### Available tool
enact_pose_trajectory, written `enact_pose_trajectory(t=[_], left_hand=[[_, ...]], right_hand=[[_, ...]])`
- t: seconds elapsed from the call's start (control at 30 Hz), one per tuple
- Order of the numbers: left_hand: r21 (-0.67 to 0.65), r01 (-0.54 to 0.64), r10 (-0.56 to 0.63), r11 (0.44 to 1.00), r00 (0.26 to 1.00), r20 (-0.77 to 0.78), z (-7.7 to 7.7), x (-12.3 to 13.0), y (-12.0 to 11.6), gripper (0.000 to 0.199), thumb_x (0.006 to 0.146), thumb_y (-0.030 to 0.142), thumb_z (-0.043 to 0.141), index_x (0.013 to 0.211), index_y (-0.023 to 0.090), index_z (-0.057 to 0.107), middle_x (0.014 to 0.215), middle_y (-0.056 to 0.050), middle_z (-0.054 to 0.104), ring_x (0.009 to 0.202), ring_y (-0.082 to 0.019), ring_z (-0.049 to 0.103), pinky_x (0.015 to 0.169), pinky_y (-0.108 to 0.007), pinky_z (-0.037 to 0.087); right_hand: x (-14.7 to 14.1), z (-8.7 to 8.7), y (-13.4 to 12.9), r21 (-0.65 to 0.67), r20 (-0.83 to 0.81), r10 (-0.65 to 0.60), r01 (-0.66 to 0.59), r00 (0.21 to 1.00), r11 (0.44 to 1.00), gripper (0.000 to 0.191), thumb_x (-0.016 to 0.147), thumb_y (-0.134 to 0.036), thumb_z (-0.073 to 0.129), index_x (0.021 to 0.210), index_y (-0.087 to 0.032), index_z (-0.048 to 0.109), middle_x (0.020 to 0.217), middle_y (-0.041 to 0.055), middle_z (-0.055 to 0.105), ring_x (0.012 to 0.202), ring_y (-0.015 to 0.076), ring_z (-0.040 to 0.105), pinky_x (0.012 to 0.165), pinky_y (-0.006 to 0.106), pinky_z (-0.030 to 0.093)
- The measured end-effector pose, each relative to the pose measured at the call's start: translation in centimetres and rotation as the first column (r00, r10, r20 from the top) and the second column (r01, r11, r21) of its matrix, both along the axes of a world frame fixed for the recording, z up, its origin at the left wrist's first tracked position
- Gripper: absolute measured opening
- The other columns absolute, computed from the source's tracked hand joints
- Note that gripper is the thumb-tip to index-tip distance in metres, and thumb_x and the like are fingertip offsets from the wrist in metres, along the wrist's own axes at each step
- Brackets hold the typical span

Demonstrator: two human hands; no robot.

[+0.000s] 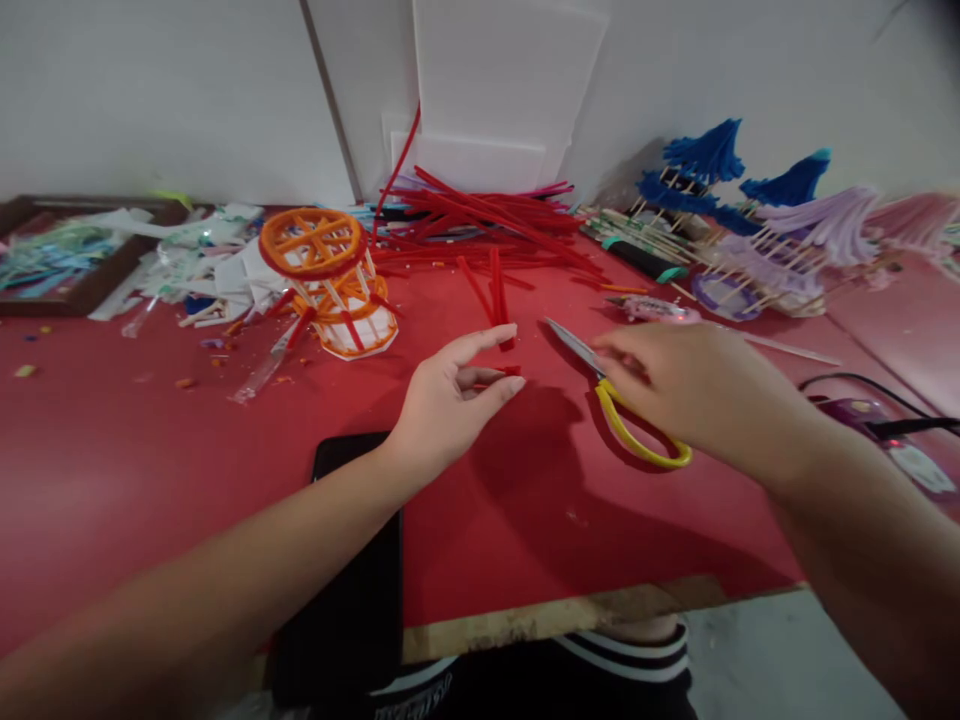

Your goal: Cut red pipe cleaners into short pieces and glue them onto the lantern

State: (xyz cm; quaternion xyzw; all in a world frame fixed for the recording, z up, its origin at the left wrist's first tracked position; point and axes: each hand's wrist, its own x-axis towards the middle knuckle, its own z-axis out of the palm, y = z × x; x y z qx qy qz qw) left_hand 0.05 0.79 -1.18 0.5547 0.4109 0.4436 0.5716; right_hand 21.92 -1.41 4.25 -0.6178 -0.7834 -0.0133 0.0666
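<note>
My left hand (pixel 457 390) is over the middle of the red table, thumb and index finger spread apart. A short red fuzzy stem piece (pixel 510 371) shows by its curled fingertips; whether they touch it I cannot tell. Just beyond the index finger lie several short red fuzzy stems (pixel 495 285). My right hand (pixel 675 385) has its fingers curled over a pair of scissors (pixel 645 450) with yellow handles. The blades point away to the left, and the hand hides one handle loop.
An orange drum-shaped frame (pixel 352 290) stands at left. Behind lies a pile of long red stems (pixel 487 215). Blue (pixel 705 155) and lilac (pixel 817 225) roofed models stand at right. A black phone (pixel 345 600) lies under my left forearm. A tray (pixel 82 290) sits far left.
</note>
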Motion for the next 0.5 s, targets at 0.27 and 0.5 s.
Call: enact_pose_trajectory(t=[0.27,0.5], left_hand=[[0.064,-0.049,0.046,0.997,0.998,0.045,-0.2,0.0,0.1,0.050,0.074,0.019,0.075,0.123,0.021,0.063,0.122,-0.006,0.070,0.087,-0.015,0.071,0.081,-0.028,0.060],[0.146,0.009,0.002,0.989,0.997,-0.078,-0.1,0.0,-0.3,0.047,0.079,0.019,0.070,0.125,0.020,0.061,0.137,-0.010,0.061,0.095,-0.017,0.071,0.087,-0.030,0.059]], right_hand=[[-3.9,-3.6,2.8,0.071,-0.725,0.256,-0.300,0.640,0.951,0.015,0.087,-0.028,0.060,0.094,-0.020,0.072,0.091,0.0037,0.074,0.079,0.0150,0.066,0.070,0.027,0.049],[-2.9,-4.8,2.4,0.108,-0.794,0.281,-0.330,0.539,0.938,0.009,0.084,-0.026,0.067,0.088,-0.023,0.074,0.087,0.0020,0.073,0.076,0.0144,0.065,0.069,0.028,0.051]])
